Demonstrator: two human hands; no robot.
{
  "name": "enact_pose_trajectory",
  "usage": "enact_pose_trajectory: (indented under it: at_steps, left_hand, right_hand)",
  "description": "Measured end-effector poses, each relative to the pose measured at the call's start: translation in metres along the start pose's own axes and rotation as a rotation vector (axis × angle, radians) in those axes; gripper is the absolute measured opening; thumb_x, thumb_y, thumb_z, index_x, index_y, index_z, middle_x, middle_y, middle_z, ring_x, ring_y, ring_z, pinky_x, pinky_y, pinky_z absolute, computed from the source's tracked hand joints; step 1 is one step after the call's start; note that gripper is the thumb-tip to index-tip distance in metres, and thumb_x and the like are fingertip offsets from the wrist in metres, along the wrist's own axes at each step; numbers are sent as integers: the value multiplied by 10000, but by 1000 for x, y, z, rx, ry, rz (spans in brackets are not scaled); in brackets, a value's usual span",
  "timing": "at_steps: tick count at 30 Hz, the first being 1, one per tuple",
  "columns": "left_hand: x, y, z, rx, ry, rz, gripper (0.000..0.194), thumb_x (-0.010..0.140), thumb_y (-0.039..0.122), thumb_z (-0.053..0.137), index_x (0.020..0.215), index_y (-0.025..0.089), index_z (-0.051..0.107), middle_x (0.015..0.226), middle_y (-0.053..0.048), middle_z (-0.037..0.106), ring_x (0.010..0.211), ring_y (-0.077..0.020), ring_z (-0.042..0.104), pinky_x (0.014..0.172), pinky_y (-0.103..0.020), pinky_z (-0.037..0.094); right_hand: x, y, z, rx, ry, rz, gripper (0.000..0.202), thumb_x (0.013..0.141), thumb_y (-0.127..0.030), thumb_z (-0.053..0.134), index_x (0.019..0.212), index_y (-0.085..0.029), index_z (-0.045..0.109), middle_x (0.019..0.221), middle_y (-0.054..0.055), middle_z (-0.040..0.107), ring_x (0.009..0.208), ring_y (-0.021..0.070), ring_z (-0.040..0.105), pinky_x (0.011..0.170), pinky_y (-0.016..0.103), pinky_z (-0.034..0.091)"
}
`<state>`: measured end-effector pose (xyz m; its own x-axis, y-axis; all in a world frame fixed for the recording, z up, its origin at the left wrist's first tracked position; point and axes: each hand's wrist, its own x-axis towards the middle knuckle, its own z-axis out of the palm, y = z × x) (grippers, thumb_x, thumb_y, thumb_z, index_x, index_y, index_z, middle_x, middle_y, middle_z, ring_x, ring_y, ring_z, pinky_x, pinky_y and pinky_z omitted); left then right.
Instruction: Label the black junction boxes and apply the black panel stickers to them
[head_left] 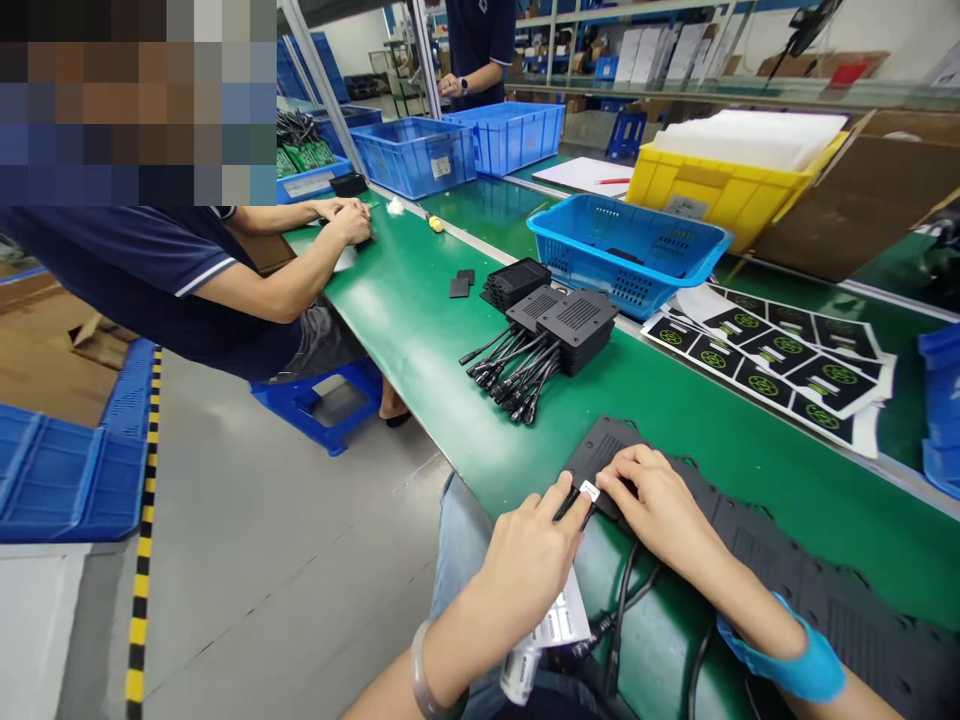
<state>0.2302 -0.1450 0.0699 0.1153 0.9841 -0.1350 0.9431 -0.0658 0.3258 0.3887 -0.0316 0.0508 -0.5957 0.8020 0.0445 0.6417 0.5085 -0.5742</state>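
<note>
A small white label [589, 490] sits on a black cable at the edge of a flat black plastic case [600, 447]. My left hand [534, 545] is closed on that cable, its fingertips against the label's near side. From the other side, my right hand [660, 500] pinches the label's edge between thumb and fingers. More black cases [795, 570] lie in a row under and beyond my right forearm, their cables [619, 610] hanging toward my lap. Beneath my left hand is a sheet of white labels [564, 612], with a rolled label strip [519, 672] by my lap.
Stacked black cases with cables [577, 325] stand ahead on the green table [420, 340]. Behind them are a blue basket [630, 250], sticker sheets [772, 360] and a yellow bin [682, 190]. A co-worker [247, 290] sits at the left, hands on a dark part.
</note>
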Motion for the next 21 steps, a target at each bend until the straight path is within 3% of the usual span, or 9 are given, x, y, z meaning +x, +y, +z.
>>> enact_pose_trajectory:
  at_steps: [3,5,8,10,13,16,18,21]
  left_hand:
    - [0,1,0,-64,-12,-38,442,953,112,420,1390,152,472,1465,-131,510,1049,-328,672,778,-491,615]
    - [-1,1,1,-118,-12,-72,511,903,38,380,1410,97,412,1372,-153,592,1063,-330,669,814,-497,600]
    - [-3,-2,2,-198,22,-85,578,844,15,369,1416,95,365,1337,-155,615,1073,-341,666,833,-517,581]
    - [-5,-7,0,-273,74,-63,585,809,20,389,1384,130,393,1361,-142,598,1060,-330,669,851,-511,568]
    - [-6,-16,-10,-469,171,-11,563,747,13,427,1277,193,493,1266,-87,653,931,-234,678,839,-397,557]
    - [3,-22,-28,-782,190,26,534,698,6,419,1174,208,551,1137,-38,685,662,-103,595,640,-229,509]
    - [20,-19,-45,-904,230,61,507,700,20,404,1154,190,553,1088,-36,688,547,-63,519,518,-180,437]
    - [67,3,-73,-798,511,171,420,739,39,406,1098,167,583,999,-37,699,537,-69,519,526,-188,434]
  right_hand:
    - [-10,-4,-1,-58,38,-101,341,966,-215,363,1096,-182,677,1087,123,624,1016,228,591,901,398,515]
    - [-19,-7,2,-236,56,-249,475,883,-56,353,1216,-194,662,1209,142,615,1099,262,569,885,418,534]
    - [-30,-11,3,-547,97,-423,683,709,55,384,1279,-206,655,1276,188,611,1106,346,578,757,451,570]
    - [-36,-10,-1,-613,137,-433,653,699,53,400,1200,-227,710,1258,202,624,1079,361,602,717,452,579]
    - [-49,-1,-22,-501,242,-369,543,792,-1,372,1065,-259,764,1228,163,648,1090,321,627,768,444,592]
    - [-78,21,-53,-273,320,-229,426,919,-199,368,1089,-305,743,1205,94,671,1058,251,669,790,369,605]
    - [-107,39,-75,-129,335,-79,364,945,-366,400,1073,-334,739,1187,57,687,1018,229,693,771,320,606]
    - [-157,68,-100,9,406,198,376,895,-544,477,1067,-328,733,1168,46,706,1037,249,690,834,330,593]
